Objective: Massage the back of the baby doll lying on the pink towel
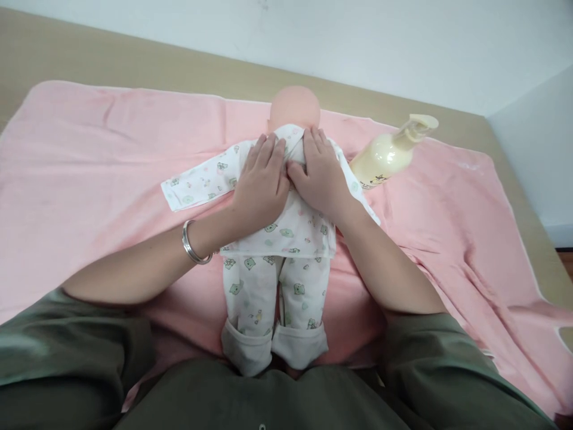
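A baby doll (pixel 295 107) lies stretched out with its bald head away from me. It wears a white printed top (pixel 290 236) and matching trousers (pixel 255 292) with turned-up cuffs. My left hand (pixel 262 185) rests flat on the left part of the doll's upper body, fingers stretched toward its head. On the right part lies my right hand (pixel 322 176), also flat, its thumb close to the left hand. Both hands touch the cloth of the top and hold nothing. They cover much of the chest area.
A pink blanket (pixel 89 149) with folds on its right side lies under the doll. Beside the doll's right-hand sleeve is a pale yellow pump bottle (pixel 387 155), tilted. The wooden table edge (pixel 156 65) meets a white wall (pixel 340 42) behind.
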The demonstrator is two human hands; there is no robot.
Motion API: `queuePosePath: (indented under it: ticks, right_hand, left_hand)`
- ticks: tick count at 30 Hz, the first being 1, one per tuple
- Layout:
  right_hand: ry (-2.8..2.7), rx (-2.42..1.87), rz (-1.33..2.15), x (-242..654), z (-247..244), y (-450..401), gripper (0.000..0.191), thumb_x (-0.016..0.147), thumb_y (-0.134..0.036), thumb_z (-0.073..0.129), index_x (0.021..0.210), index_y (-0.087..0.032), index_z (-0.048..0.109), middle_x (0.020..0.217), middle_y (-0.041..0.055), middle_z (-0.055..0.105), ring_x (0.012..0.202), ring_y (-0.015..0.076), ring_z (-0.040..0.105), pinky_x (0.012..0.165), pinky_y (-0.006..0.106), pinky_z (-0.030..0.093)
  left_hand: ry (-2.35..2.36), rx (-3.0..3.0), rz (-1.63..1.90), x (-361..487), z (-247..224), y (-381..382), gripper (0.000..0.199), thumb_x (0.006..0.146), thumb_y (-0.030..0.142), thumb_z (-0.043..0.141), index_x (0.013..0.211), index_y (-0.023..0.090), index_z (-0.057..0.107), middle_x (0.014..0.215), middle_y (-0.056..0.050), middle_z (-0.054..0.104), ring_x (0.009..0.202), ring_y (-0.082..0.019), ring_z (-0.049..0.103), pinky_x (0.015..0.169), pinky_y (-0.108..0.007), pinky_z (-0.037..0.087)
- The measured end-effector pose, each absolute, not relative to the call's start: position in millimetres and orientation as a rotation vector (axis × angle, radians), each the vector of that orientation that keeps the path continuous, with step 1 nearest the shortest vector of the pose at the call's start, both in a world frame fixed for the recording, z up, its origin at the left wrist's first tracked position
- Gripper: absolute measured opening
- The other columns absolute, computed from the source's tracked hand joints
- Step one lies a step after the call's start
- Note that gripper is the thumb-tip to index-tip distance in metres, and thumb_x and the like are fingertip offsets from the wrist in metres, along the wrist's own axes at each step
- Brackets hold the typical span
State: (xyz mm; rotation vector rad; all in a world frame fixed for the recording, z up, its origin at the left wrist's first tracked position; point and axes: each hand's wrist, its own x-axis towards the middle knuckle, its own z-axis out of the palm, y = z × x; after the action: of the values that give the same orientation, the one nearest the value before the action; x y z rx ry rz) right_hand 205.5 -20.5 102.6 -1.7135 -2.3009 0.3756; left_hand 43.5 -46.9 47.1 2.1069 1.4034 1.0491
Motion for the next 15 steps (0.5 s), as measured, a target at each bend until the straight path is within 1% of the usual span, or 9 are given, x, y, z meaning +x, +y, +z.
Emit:
queuePosePath:
  ticks: [3, 4, 6, 8, 10, 13, 15]
  right_hand:
    - [-2.313, -1.766, 0.352, 199.1, 108.6, -31.7, 0.075, 0.105, -0.024, 0.041, 0.171, 0.007, 0.023, 0.181, 0.0222, 0.024, 0.172, 0.0336, 0.018, 0.144, 0.05, 0.016]
    - [-2.318, -1.792, 0.338, 196.3, 110.7, -38.5, 0.073, 0.106, -0.024, 0.04, 0.171, 0.007, 0.024, 0.18, 0.0233, 0.025, 0.172, 0.0353, 0.02, 0.143, 0.051, 0.017]
    - [-2.356, -1.822, 0.286, 190.1, 114.4, -56.5, 0.071, 0.109, -0.025, 0.04, 0.17, 0.007, 0.027, 0.179, 0.0261, 0.026, 0.17, 0.0399, 0.022, 0.142, 0.055, 0.02]
    - [-2.43, -1.78, 0.199, 184.4, 116.7, -75.7, 0.069, 0.11, -0.026, 0.042, 0.169, 0.007, 0.03, 0.178, 0.0285, 0.028, 0.169, 0.0443, 0.024, 0.141, 0.058, 0.024]
    - [-2.504, -1.721, 0.127, 181.5, 118.0, -87.4, 0.066, 0.11, -0.023, 0.044, 0.168, 0.006, 0.033, 0.176, 0.0292, 0.03, 0.168, 0.0462, 0.025, 0.14, 0.06, 0.027]
    - [-2.507, -1.702, 0.182, 185.6, 118.5, -78.0, 0.063, 0.11, -0.021, 0.04, 0.168, 0.004, 0.036, 0.177, 0.0248, 0.033, 0.169, 0.0422, 0.026, 0.14, 0.057, 0.028]
    - [-2.441, -1.732, 0.314, 192.5, 117.4, -57.0, 0.065, 0.11, -0.023, 0.038, 0.17, 0.003, 0.032, 0.179, 0.021, 0.03, 0.17, 0.0373, 0.023, 0.142, 0.054, 0.025]
  left_hand:
    - [1.484, 2.06, 0.886, 39.3, 54.2, -33.8, 0.067, 0.105, 0.042, 0.039, 0.165, 0.012, 0.039, 0.18, -0.012, 0.033, 0.171, -0.033, 0.019, 0.144, -0.057, 0.011]
    - [1.53, 2.033, 0.822, 36.8, 56.6, -26.8, 0.069, 0.104, 0.041, 0.039, 0.165, 0.009, 0.039, 0.18, -0.012, 0.034, 0.171, -0.032, 0.021, 0.144, -0.055, 0.012]
    - [1.597, 1.991, 0.764, 31.3, 59.7, -13.1, 0.07, 0.103, 0.041, 0.035, 0.162, 0.005, 0.042, 0.177, -0.013, 0.039, 0.168, -0.029, 0.029, 0.144, -0.05, 0.017]
    - [1.612, 1.985, 0.795, 26.9, 58.8, -3.5, 0.07, 0.103, 0.045, 0.03, 0.159, 0.005, 0.046, 0.172, -0.014, 0.047, 0.164, -0.027, 0.038, 0.142, -0.047, 0.024]
    - [1.614, 2.005, 0.855, 24.9, 54.6, -0.9, 0.073, 0.104, 0.055, 0.026, 0.157, 0.009, 0.049, 0.169, -0.012, 0.051, 0.16, -0.028, 0.043, 0.141, -0.048, 0.026]
    - [1.632, 2.046, 0.911, 28.2, 48.3, -11.8, 0.078, 0.106, 0.068, 0.023, 0.156, 0.015, 0.05, 0.169, -0.01, 0.051, 0.162, -0.03, 0.04, 0.142, -0.052, 0.023]
    - [1.592, 2.106, 0.933, 33.9, 47.8, -26.2, 0.076, 0.109, 0.066, 0.023, 0.16, 0.015, 0.047, 0.173, -0.012, 0.046, 0.166, -0.032, 0.033, 0.142, -0.053, 0.02]
